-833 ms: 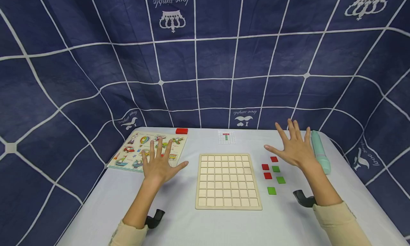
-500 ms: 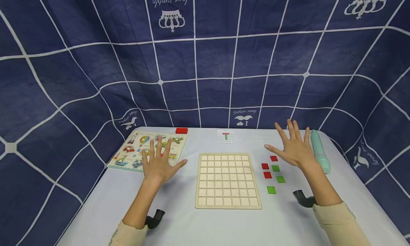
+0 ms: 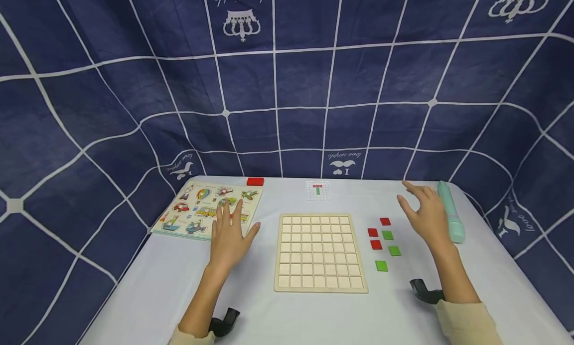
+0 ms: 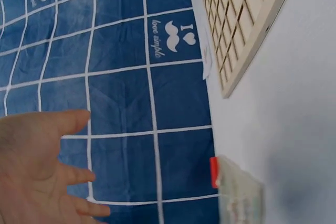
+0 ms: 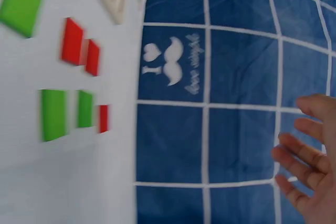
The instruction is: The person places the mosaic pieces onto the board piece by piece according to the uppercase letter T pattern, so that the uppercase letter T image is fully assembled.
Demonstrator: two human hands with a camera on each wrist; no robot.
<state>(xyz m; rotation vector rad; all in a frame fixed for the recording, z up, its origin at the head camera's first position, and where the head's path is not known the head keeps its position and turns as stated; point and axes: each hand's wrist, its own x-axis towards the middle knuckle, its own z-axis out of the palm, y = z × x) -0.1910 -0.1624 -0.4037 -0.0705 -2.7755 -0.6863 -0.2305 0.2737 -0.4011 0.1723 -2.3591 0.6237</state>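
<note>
Right of centre, three red tiles [image 3: 376, 245], three green tiles [image 3: 381, 266], one tube [image 3: 451, 213], long axis leaning upper left; left hand [image 3: 229, 241] wide, right hand [image 3: 427, 216] half-bent, both empty

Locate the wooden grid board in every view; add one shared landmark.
Head: wooden grid board, below and right of centre.
Left wrist: upper right, cut by the top edge.
Right wrist: just a corner, top, left of centre.
Shared landmark: moustache print beyond it, on blue curtain.

Bare hands [image 3: 230, 241]; beige sleeves [image 3: 468, 324]; curved black wrist attachments [image 3: 427, 292].
</note>
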